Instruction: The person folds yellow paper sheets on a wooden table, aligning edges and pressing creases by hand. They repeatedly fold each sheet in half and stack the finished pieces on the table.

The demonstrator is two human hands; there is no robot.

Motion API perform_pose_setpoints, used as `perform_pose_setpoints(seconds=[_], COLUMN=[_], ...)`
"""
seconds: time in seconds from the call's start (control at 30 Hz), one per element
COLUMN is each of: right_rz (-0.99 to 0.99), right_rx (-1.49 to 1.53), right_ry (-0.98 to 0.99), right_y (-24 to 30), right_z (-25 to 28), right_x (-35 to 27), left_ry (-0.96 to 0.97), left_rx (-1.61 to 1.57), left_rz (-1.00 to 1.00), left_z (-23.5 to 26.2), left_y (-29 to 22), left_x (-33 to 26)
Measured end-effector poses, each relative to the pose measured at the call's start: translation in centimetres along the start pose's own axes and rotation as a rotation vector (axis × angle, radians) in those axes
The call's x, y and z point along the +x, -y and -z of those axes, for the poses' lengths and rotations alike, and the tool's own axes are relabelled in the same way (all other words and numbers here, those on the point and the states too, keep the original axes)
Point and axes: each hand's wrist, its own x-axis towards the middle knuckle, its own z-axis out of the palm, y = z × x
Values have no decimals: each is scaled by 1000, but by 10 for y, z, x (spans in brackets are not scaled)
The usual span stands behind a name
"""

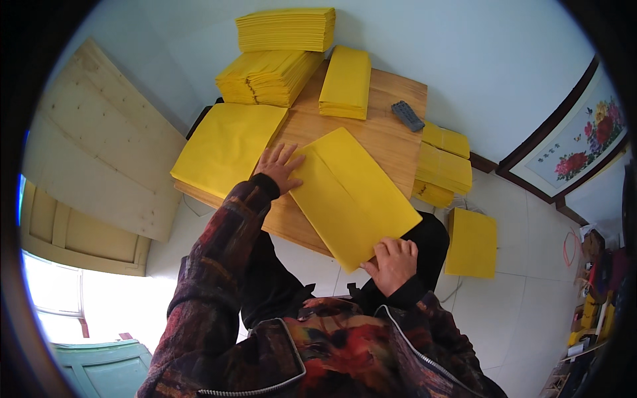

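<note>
Wooden desk (391, 142), pale grain, rectangular, tilted in the fisheye view. At its middle, one large yellow paper envelope (348, 196), matte and smooth, long rectangle with a faint flap seam along the upper edge, its near corner overhanging the desk edge.

Left hand (279, 166) flat at the envelope's upper left corner, fingers (286, 154) spread apart and pressing down. Right hand (393, 263) at the overhanging corner, fingers (398, 247) together, pinched on the envelope's edge.

Yellow paper counted on the desk: one wide flat pile (229, 146) just beside the left hand, two thick stacks at the far corner (upper stack (286, 30), lower stack (269, 76), edges fanned), one narrow stack (346, 83) to their right. One dark grey remote control (407, 115) near the far right edge.

Beyond the desk's right edge, one stepped heap of yellow envelopes (443, 166), and one single flat sheaf (472, 242) lying on the white tiled floor (517, 298). Framed flower picture (584, 142) leaning against the wall.
</note>
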Motion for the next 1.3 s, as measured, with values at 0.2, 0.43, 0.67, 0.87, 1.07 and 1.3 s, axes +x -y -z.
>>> perform_pose_setpoints(seconds=[0.2,0.43,0.67,0.87,1.07,1.3], right_rz=[33,-100,-398,-497,-444,-133], right_rx=[199,115,318,421,776,1119], right_ry=[-2,-239,33,94,-35,852], right_y=[6,-67,-88,-83,-57,-4], right_z=[2,17,4,-19,-24,-11], right_x=[0,39,53,42,4,-34], left_ry=[-309,-329,-254,-293,-109,-85], left_rx=[-24,-435,-329,-253,-93,-34], left_rz=[91,-104,-239,-274,-398,-117], left_z=[8,-11,-22,-37,-32,-1], left_y=[-39,-139,-176,-168,-112,-8], left_x=[13,-106,-132,-125,-130,-120])
